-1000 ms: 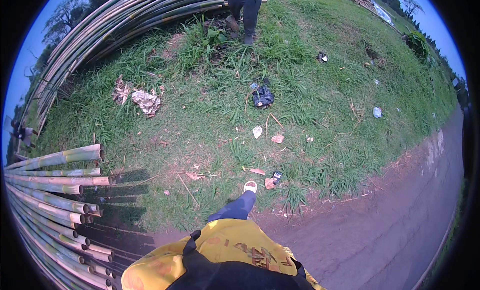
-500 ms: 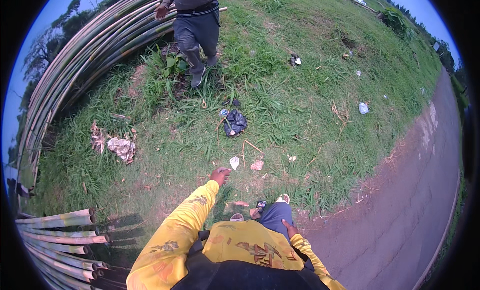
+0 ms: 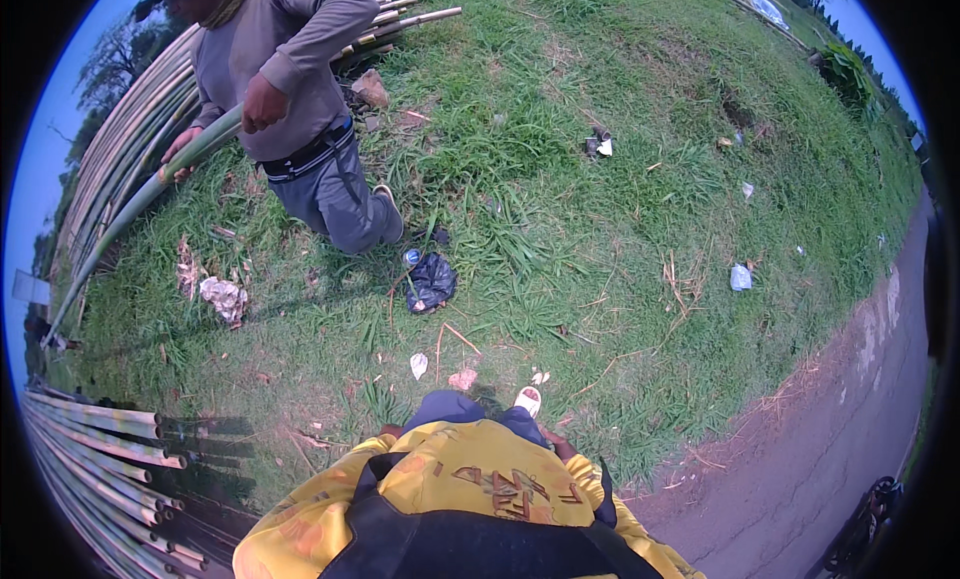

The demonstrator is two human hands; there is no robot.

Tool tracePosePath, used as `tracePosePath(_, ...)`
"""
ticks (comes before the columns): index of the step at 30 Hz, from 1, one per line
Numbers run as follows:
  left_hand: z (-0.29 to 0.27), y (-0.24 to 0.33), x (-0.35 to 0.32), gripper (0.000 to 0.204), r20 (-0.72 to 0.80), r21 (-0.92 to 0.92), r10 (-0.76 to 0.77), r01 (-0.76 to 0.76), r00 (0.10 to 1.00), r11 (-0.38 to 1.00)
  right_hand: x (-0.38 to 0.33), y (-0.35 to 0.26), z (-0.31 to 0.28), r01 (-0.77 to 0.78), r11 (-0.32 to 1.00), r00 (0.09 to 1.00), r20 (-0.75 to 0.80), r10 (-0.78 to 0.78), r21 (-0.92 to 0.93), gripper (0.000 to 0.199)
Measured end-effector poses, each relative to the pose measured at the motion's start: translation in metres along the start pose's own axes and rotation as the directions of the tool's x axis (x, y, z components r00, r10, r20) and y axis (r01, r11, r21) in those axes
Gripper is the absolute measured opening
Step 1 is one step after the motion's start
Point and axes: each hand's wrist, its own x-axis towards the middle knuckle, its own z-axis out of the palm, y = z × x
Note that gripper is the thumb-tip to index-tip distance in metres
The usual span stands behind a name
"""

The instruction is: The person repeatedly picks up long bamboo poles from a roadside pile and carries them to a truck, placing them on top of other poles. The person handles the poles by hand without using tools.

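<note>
Both my arms, in yellow patterned sleeves, hang down beside my body. Only a sliver of my left hand [image 3: 391,431] shows next to my dark blue trousers [image 3: 447,407]; its fingers are hidden. At my right thigh is my right hand [image 3: 557,443], small and dim, its fingers not clear enough to read. No object can be made out in either hand. On the left, another person in a grey top [image 3: 275,59] grips a long green bamboo pole [image 3: 165,174] with both hands, one end tucked by the waist and the other slanting down to the left.
Bamboo poles [image 3: 130,129] are piled behind the other person; more cut pole ends [image 3: 120,439] lie at lower left. A black plastic bag [image 3: 432,283], crumpled pale litter [image 3: 224,297] and sticks lie in the grass ahead. A paved road [image 3: 800,449] runs along the right.
My left hand has dropped from in front of me to my side. The other person has come closer and now holds a bamboo pole. My view has shifted, with a sandalled foot stepping forward.
</note>
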Motion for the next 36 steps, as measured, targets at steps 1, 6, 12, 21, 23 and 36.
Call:
tracePosePath(1, 0.008, 0.007, -0.002, 0.041, 0.016, 0.053, 0.047, -0.048, 0.999, 0.997, -0.004, -0.037, -0.011, -0.017, 0.999, 1.0, -0.002, 0.017, -0.028, 0.084)
tracePosePath(6, 0.041, 0.111, 0.025, 0.051, 0.109, -0.132, 0.125, -0.111, 0.986, 0.985, 0.075, -0.193, -0.041, 0.206, 0.961, 0.976, 0.103, -0.189, -0.184, 0.076)
tracePosePath(12, 0.03, 0.301, 0.118, 0.064, 0.229, -0.695, 0.234, -0.01, 0.945, 0.719, 0.099, -0.414, 0.051, 0.568, 0.67, 0.817, 0.223, -0.532, -0.479, 0.068)
tracePosePath(21, -0.118, 0.627, 0.111, 0.054, 0.069, -0.793, 0.198, -0.067, 0.978, 0.606, 0.161, -0.62, 0.013, 0.302, 0.436, 0.903, 0.108, -0.415, -0.848, 0.087)
tracePosePath(23, -0.148, 0.672, 0.116, 0.055, -0.063, -0.797, 0.269, -0.211, 0.961, 0.566, 0.19, -0.636, -0.029, 0.202, 0.562, 0.925, -0.033, -0.379, -0.802, 0.092)
tracePosePath(36, -0.221, 0.779, 0.278, 0.039, -0.453, -0.727, -0.081, -0.315, 0.888, 0.611, 0.26, -0.911, -0.017, 0.07, 0.864, 0.987, 0.158, 0.011, -0.498, 0.087)
